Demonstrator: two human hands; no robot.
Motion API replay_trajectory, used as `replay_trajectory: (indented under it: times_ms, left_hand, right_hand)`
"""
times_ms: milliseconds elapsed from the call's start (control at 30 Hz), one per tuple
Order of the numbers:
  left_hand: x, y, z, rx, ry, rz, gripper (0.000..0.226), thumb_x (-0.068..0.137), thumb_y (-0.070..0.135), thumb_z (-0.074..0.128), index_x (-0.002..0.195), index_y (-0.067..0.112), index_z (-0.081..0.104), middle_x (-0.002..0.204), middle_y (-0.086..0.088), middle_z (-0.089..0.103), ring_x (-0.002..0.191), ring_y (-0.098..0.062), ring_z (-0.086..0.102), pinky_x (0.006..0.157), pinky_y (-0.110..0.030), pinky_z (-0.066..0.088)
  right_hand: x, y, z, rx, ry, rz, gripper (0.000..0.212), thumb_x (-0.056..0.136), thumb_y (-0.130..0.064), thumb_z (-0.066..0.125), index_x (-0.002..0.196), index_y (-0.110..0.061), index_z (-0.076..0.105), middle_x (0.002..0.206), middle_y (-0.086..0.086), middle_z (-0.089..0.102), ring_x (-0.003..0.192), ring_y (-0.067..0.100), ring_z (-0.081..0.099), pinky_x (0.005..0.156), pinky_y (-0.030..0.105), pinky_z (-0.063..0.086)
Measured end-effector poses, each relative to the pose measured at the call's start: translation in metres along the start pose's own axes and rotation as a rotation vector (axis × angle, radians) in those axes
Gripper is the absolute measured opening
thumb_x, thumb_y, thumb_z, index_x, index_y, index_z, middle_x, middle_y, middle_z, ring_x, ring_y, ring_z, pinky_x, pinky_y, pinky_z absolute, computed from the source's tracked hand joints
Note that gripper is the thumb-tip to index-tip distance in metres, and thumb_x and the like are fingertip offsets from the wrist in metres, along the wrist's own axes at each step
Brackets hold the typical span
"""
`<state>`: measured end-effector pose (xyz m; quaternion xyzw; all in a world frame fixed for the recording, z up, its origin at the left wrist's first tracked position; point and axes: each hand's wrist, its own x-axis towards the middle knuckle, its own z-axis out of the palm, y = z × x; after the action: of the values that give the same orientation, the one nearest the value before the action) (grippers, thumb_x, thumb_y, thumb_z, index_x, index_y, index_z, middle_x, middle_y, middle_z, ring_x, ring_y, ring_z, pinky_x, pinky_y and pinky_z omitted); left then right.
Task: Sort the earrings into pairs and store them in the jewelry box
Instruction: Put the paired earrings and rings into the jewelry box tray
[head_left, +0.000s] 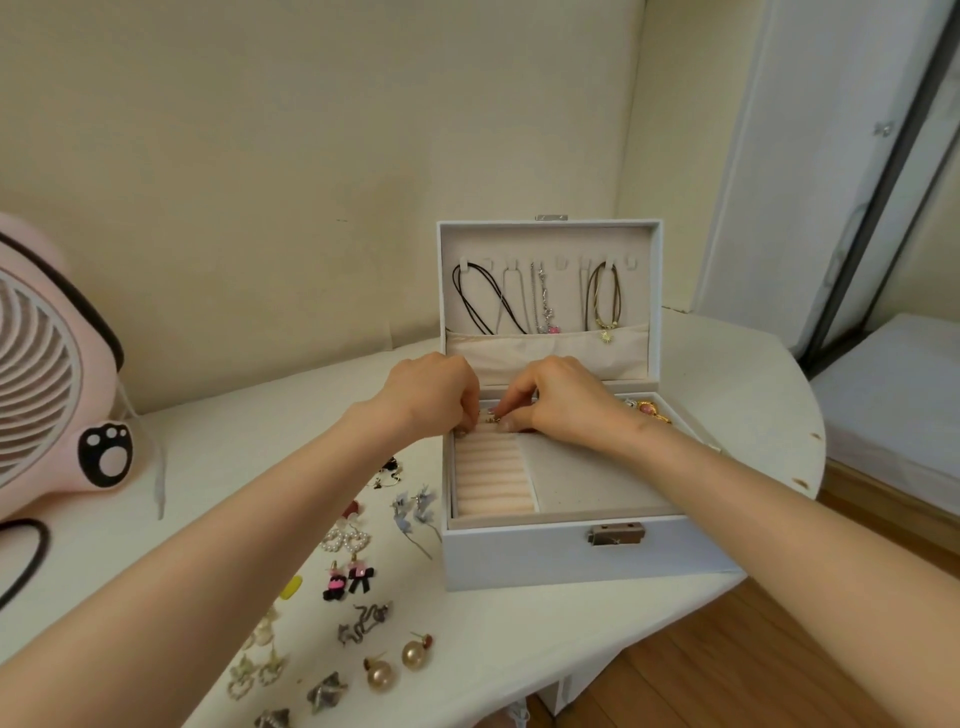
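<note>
Right hand (563, 402) pinching earring (492, 417), fingers curled

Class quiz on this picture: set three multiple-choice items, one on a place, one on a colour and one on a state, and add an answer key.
1. The loose earrings lie: A) on the table, left of the jewelry box; B) in the lid pocket; C) on the floor.
2. The fan is: A) green; B) pink; C) blue.
3. The box's lid is: A) shut; B) removed; C) open, upright.
Key: 1 A, they lie beside the box's left wall; 2 B, its housing is pink; 3 C, necklaces hang inside it.
</note>
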<state>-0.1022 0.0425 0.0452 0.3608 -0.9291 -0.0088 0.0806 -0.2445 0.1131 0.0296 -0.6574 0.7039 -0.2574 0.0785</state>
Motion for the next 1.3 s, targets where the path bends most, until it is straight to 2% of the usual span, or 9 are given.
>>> replay_trajectory:
  times_ms: [133,233,367,433,767,933,1033,1200,1300]
  left_hand:
    - [-0.001,-0.002,0.004,-0.018,0.035,0.009,0.008,0.082,0.018,0.064,0.087,0.022,0.070,0.097,0.003,0.069,0.099,-0.019,0.058,0.074,-0.028,0.042]
    - [-0.002,-0.001,0.007,0.029,0.087,0.023,0.012,0.085,0.018,0.060,0.092,0.021,0.070,0.103,0.001,0.067,0.103,-0.022,0.055,0.075,-0.030,0.040]
    - [-0.002,0.000,0.011,0.139,0.132,0.030,0.016,0.089,0.025,0.055,0.097,0.017,0.067,0.109,-0.004,0.062,0.106,-0.026,0.051,0.072,-0.030,0.032]
    - [-0.001,0.000,0.012,0.180,0.140,0.028,0.018,0.091,0.025,0.053,0.099,0.015,0.066,0.110,-0.006,0.060,0.106,-0.027,0.050,0.072,-0.030,0.030]
    - [0.000,0.003,0.005,0.177,0.046,0.002,0.019,0.092,0.026,0.049,0.102,0.023,0.064,0.112,-0.003,0.060,0.110,-0.026,0.050,0.076,-0.032,0.033]
    - [0.000,0.003,0.005,0.173,0.057,0.016,0.019,0.094,0.034,0.048,0.089,0.020,0.060,0.106,-0.006,0.060,0.105,-0.026,0.051,0.074,-0.031,0.033]
    - [0.000,0.004,0.007,0.158,0.085,0.022,0.017,0.093,0.033,0.050,0.082,0.021,0.055,0.105,-0.007,0.061,0.104,-0.027,0.052,0.072,-0.031,0.033]
    - [-0.001,0.002,0.011,0.144,0.125,0.018,0.019,0.091,0.028,0.051,0.097,0.017,0.065,0.108,-0.005,0.061,0.104,-0.026,0.053,0.073,-0.031,0.034]
    - [-0.001,0.004,0.011,0.137,0.127,0.000,0.016,0.089,0.028,0.051,0.095,0.019,0.064,0.107,-0.005,0.060,0.103,-0.026,0.053,0.073,-0.030,0.032]
  right_hand:
    - [0.000,0.000,-0.001,0.028,0.012,-0.010,0.005,0.079,-0.020,0.072,0.082,-0.023,0.076,0.064,-0.014,0.061,0.067,0.007,0.058,0.077,0.030,0.052]
    - [0.002,0.000,-0.001,0.038,0.018,-0.028,0.013,0.080,-0.012,0.071,0.079,-0.024,0.074,0.060,-0.012,0.059,0.061,0.011,0.062,0.078,0.035,0.055]
    - [0.005,0.001,0.000,0.050,-0.023,-0.089,0.023,0.082,0.000,0.066,0.082,-0.022,0.073,0.078,-0.002,0.059,0.068,0.022,0.065,0.074,0.041,0.056]
    - [0.006,0.001,0.001,0.034,-0.038,-0.136,0.024,0.081,0.002,0.065,0.087,-0.020,0.074,0.084,-0.001,0.057,0.074,0.020,0.061,0.073,0.041,0.055]
    - [0.009,0.005,0.001,0.067,-0.077,-0.173,0.017,0.079,0.000,0.069,0.088,-0.013,0.076,0.087,0.000,0.057,0.072,0.010,0.057,0.068,0.027,0.055]
    - [0.009,0.005,0.004,0.011,-0.042,-0.219,0.013,0.078,-0.004,0.070,0.087,-0.011,0.076,0.086,-0.003,0.059,0.084,0.011,0.053,0.079,0.022,0.046]
    - [0.008,0.004,0.004,-0.044,-0.036,-0.257,0.014,0.080,-0.004,0.067,0.090,-0.010,0.075,0.091,0.004,0.065,0.086,0.012,0.053,0.083,0.026,0.043]
    - [0.005,0.004,0.001,-0.090,-0.031,-0.282,0.017,0.084,-0.005,0.063,0.095,-0.011,0.074,0.096,0.004,0.065,0.083,0.008,0.051,0.082,0.022,0.043]
    - [0.005,0.005,0.003,-0.128,-0.034,-0.314,0.016,0.084,-0.008,0.062,0.094,-0.012,0.074,0.095,0.003,0.065,0.086,0.010,0.050,0.086,0.028,0.044]
